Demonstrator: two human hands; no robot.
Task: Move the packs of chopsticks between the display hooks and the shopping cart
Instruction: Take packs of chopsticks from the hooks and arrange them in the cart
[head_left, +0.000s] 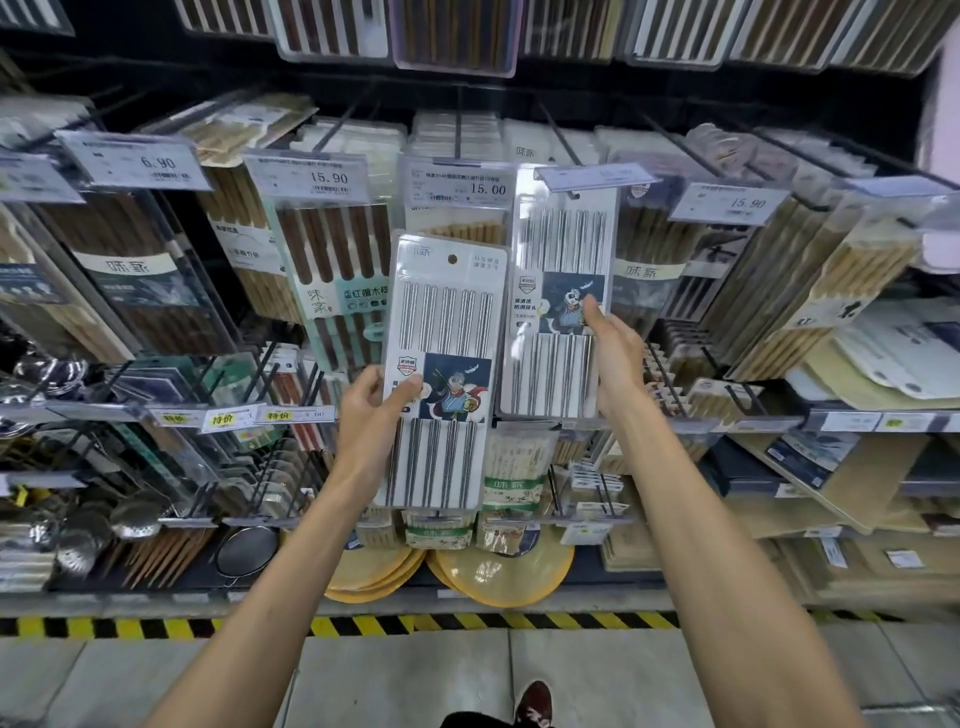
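My left hand (371, 410) grips a white pack of steel chopsticks (447, 322) by its left edge, thumb on the front, holding it upright in front of the display and off any hook. My right hand (610, 353) pinches the right edge of a second, matching pack (558, 249), which hangs at a display hook (571, 195) under a price tag. Both packs show a cartoon panda label. No shopping cart is in view.
Several rows of wooden and bamboo chopstick packs (332, 244) hang on black hooks all around, with price tags (470, 189) in front. Lower down are ladles (130, 519), yellow round plates (509, 571) and cutting boards (852, 467). A yellow-black striped edge (467, 621) marks the shelf base.
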